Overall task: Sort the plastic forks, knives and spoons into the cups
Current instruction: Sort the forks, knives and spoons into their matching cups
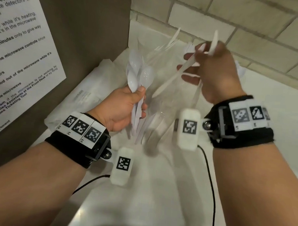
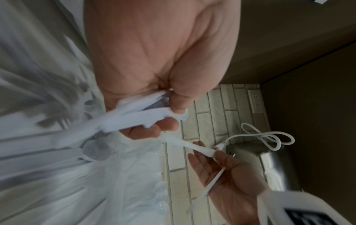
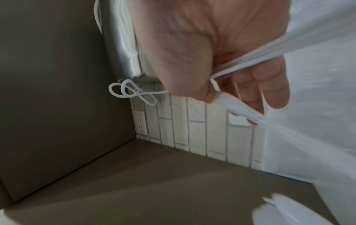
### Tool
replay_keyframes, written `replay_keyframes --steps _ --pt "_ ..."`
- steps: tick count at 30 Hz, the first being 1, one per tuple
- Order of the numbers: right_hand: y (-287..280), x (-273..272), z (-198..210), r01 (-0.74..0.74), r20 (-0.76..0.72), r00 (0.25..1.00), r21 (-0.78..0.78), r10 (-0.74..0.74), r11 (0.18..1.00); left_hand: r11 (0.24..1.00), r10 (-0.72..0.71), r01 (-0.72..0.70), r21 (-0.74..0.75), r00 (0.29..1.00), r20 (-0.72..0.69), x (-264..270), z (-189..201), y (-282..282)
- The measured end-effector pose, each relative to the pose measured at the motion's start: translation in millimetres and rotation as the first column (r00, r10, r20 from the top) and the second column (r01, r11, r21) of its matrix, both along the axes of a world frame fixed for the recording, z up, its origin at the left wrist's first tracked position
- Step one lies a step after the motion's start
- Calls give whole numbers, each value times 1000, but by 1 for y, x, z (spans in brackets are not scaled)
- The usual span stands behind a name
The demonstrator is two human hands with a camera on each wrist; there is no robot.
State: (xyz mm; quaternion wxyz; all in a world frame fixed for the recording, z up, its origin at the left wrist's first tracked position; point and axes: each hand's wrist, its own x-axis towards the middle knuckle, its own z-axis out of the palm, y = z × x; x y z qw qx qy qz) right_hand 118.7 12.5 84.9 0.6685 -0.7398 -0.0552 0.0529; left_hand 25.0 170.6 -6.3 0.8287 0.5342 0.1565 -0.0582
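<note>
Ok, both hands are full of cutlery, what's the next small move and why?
Probably lower the left hand and drop its bunch of spoons into the clear cup just beside it. That bunch looks all spoons, while the right hand grips flat pieces, blurred.

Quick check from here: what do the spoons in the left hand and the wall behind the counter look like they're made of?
Spoons held in the left hand: thin white plastic, slightly translucent and glossy, with highlights on the bowls. Wall: pale brick-shaped tile or painted brick, matte, with grey grout lines; which of the two cannot be told from the look.
</note>
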Motion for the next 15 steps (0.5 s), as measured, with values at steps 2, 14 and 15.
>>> replay_keyframes --steps 2,14,15 --pt "7 13 16 47 59 997 37 -49 998 1000 27 -27 -15 1000 -14 0 -1 2" --pt "94 96 20 44 468 872 214 -142 976 985 146 -153 -80 986 -87 3 -8 15" --pt "100 103 15 44 464 875 207 -138 977 983 153 -161 -86 984 -91 4 -10 17"
